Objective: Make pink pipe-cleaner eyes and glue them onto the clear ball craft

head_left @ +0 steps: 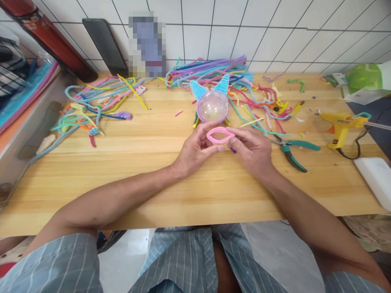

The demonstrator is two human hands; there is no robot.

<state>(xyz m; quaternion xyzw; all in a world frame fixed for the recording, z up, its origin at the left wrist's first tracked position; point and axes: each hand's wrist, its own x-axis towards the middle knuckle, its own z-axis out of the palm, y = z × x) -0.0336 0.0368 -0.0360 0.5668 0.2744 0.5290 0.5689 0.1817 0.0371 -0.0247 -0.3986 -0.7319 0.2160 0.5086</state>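
Note:
Between my two hands is a pink pipe cleaner (220,141) bent into a pointed oval loop. My left hand (197,148) pinches its left end between thumb and fingers. At the other end, my right hand (252,148) grips the loop the same way. Just beyond my fingers stands a clear round dome (213,106) with a purple rim and two light-blue pipe-cleaner ears (222,84) on top. A small dark-blue bit shows under my right thumb; what it belongs to is hidden.
Green-handled pliers (288,148) lie right of my right hand, with a yellow glue gun (339,126) and a white box-like object (374,181) farther right. Pipe cleaners (207,73) in many colours spread along the tiled wall. A dark phone-like slab (104,44) leans there beside a red cylinder (58,40).

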